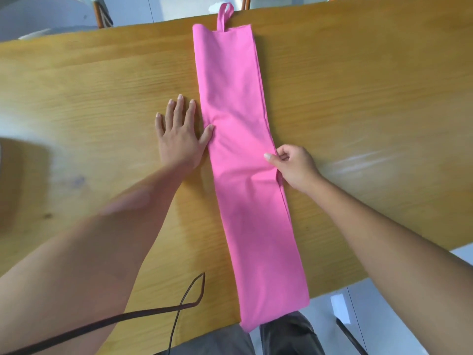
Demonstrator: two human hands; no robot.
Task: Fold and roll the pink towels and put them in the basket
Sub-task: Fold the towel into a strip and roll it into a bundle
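Left hand (179,135): flat on the tabletop (89,98), fingers straight and spread, palm down just beside the towel's left edge. The thumb tip touches that edge about midway along the strip; the fingers themselves lie on bare wood. It holds nothing.

Towel (245,149): one pink towel, already folded into a long narrow strip. Its long axis runs straight away from the person, from the near tabletop edge, where the end overhangs toward the lap, to the far edge, where a hanging loop (225,15) projects past the tabletop. The strip lies between the two hands, both set at roughly its mid-length.

Right hand (294,166): curled, thumb and fingers pinching the towel's right edge, where the layered hems show (a small gap between layers is visible just below the pinch).

Judgement: folding appears nearly done and rolling not yet begun. The roll would have to travel along the long axis, so both hands are placed at the sides rather than at an end; the near end lies closer to the person. The right hand has the only grip.

No basket is visible in this view.
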